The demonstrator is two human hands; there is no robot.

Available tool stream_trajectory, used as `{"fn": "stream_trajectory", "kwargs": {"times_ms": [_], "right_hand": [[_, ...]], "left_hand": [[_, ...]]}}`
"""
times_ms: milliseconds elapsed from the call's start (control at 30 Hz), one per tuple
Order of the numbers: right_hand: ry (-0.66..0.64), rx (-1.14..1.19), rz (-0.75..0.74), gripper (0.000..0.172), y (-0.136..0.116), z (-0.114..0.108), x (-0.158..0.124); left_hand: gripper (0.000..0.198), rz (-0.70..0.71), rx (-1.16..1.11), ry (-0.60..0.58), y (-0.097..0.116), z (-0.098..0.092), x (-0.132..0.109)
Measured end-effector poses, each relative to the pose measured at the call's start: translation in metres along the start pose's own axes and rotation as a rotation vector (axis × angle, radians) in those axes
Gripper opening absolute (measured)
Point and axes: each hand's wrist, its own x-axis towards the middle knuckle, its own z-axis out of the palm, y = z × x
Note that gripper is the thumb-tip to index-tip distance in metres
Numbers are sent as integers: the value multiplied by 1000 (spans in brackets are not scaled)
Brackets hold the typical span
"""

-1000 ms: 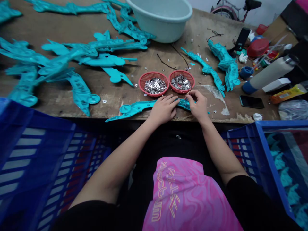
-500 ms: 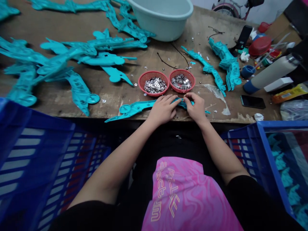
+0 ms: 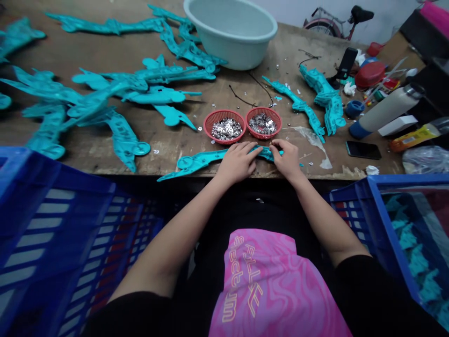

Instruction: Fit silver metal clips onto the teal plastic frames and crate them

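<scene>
A long teal plastic part (image 3: pixel 196 161) lies along the near edge of the wooden table (image 3: pixel 87 47). My left hand (image 3: pixel 239 161) rests on its middle, fingers curled down and pressing it. At the part's right end my right hand (image 3: pixel 287 158) has its fingers bent and pinched together on the plastic. Just beyond my hands stand two small red baskets, the left basket (image 3: pixel 225 126) and the right basket (image 3: pixel 263 122), both holding small silvery metal pieces.
Many more teal parts (image 3: pixel 105 93) are spread over the left and back, and a stack (image 3: pixel 326 98) lies right. A pale basin (image 3: pixel 231 30) stands at the back. A phone (image 3: pixel 363 150), a bottle (image 3: pixel 386 110) and clutter lie right. Blue crates (image 3: pixel 52 224) flank my lap.
My right hand drew back from the right basket's rim to the part's right end. The left hand stayed on the part. The view shifted slightly.
</scene>
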Motion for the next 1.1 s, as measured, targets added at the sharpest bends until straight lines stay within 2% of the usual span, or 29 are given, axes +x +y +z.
{"fn": "stream_trajectory", "kwargs": {"times_ms": [133,200,267,333,400,433,500,567,600,667,733,767,833,967,1033,1100], "right_hand": [[92,-54,35,24,21,-25,5],[-1,-157,107,22,37,-41,12],[-176,-282,185,21,51,-54,18],[-265,-365,211,23,55,-62,18],[-249,-364,111,31,46,-64,9],[-265,-327,18,41,38,-64,2],[-400,-224,-179,64,16,-64,-14],[-533,-142,-269,73,-6,-66,-29],[-533,-127,-262,73,-14,-68,-32],[-393,-127,-210,69,-20,-75,-27],[-188,-129,-153,67,-8,-83,-4],[-99,-145,-109,66,4,-86,15],[10,-225,26,65,36,-90,59],[-68,-458,325,66,107,-88,142],[-141,-521,417,61,130,-84,164],[-195,-539,474,54,144,-79,173]], "left_hand": [[59,10,33,18,-1,0,-1],[57,14,51,23,-2,0,-2],[54,19,58,19,-1,0,-4],[53,29,67,5,1,-2,-9],[52,37,82,-7,7,-7,-14],[51,43,90,-10,10,-11,-17],[50,91,114,-16,18,-25,-23],[53,175,145,18,24,-42,-27],[55,209,158,61,26,-51,-28],[60,224,168,188,25,-63,-29],[64,185,148,284,20,-65,-27],[64,169,127,286,17,-61,-25],[62,156,76,203,12,-46,-19],[62,117,46,-72,7,-8,-7],[66,90,50,-146,7,3,-5],[66,83,35,-163,6,8,-6]]}}
